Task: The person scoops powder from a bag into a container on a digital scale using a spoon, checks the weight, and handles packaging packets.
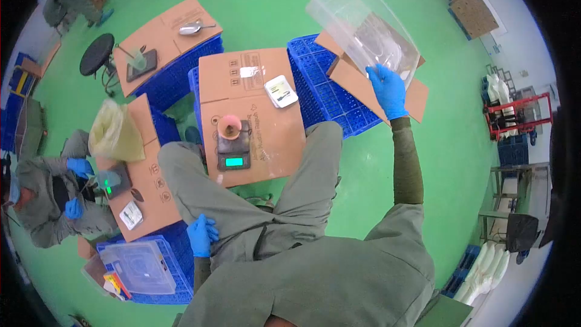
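My right hand, in a blue glove, is closed on the near edge of a clear plastic lid. The lid is tilted over an open cardboard box on a blue plastic crate. My left hand, gloved in blue too, lies by my left thigh with its fingers loosely apart and nothing in them. Before my knees, a digital scale with a lit green display stands on a cardboard-topped surface. A pinkish cup sits on the scale. Right of it lies a white labelled packet.
On the left, a co-worker with blue gloves sits at another scale, beside a yellowish plastic bag. A metal scoop lies on cardboard farther back, near a black stool. A red cart stands at right.
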`<state>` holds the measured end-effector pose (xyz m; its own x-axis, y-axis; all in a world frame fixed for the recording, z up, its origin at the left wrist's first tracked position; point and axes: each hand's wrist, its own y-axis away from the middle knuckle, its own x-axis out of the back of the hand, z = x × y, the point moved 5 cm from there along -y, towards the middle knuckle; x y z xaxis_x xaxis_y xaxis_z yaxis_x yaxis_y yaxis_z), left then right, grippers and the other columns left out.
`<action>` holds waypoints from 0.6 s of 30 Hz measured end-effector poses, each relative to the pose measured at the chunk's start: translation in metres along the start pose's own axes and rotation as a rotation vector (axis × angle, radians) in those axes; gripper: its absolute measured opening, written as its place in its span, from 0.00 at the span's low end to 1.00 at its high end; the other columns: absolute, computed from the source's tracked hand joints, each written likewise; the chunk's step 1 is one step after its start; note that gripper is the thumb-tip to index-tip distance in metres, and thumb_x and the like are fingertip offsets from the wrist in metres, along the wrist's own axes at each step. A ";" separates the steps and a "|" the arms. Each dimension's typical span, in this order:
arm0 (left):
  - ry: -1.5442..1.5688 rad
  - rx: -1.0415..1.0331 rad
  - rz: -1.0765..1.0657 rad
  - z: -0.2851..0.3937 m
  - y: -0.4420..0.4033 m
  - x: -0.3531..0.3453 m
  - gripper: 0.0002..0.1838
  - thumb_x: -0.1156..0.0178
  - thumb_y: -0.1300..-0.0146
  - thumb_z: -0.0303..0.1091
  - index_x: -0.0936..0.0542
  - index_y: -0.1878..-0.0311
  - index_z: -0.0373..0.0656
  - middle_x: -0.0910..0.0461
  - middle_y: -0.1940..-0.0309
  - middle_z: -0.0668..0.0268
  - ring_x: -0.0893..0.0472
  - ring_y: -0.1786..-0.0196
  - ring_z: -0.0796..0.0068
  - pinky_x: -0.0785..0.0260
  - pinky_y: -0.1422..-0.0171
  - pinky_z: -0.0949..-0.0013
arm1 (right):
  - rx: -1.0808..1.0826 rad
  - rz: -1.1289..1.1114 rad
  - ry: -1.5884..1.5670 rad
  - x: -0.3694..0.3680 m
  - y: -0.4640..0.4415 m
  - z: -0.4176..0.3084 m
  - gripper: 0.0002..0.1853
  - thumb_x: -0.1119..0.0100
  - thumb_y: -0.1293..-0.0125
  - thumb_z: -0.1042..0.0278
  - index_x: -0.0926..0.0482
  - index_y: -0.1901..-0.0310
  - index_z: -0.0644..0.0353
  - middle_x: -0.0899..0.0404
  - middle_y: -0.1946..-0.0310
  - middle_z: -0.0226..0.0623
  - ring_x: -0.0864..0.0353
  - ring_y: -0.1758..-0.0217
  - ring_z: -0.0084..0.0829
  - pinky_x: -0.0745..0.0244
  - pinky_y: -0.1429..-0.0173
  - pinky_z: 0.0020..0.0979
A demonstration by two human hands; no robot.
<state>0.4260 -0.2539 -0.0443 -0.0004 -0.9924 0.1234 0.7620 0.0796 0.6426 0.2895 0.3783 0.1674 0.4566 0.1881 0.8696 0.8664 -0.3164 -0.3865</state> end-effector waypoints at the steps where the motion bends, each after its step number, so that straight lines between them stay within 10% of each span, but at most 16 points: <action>1: -0.015 0.006 -0.003 0.000 -0.001 -0.001 0.24 0.48 0.24 0.47 0.18 0.68 0.35 0.22 0.84 0.62 0.25 0.87 0.74 0.35 0.83 0.74 | 0.013 0.014 0.022 -0.002 0.005 0.012 0.12 0.43 0.29 0.56 0.19 0.62 0.56 0.19 0.67 0.48 0.18 0.61 0.52 0.25 0.59 0.46; 18: -0.093 -0.223 -0.172 0.048 -0.002 -0.048 0.15 0.48 0.24 0.39 0.17 0.58 0.40 0.19 0.77 0.67 0.24 0.79 0.81 0.35 0.75 0.76 | -0.144 0.068 0.469 -0.002 0.030 0.081 0.17 0.47 0.28 0.48 0.22 0.66 0.52 0.19 0.75 0.43 0.18 0.73 0.51 0.24 0.68 0.49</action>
<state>0.3931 -0.2022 -0.0154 -0.1940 -0.9756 0.1026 0.8690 -0.1224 0.4794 0.3307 0.4434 0.1289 0.3422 -0.2654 0.9014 0.7859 -0.4450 -0.4294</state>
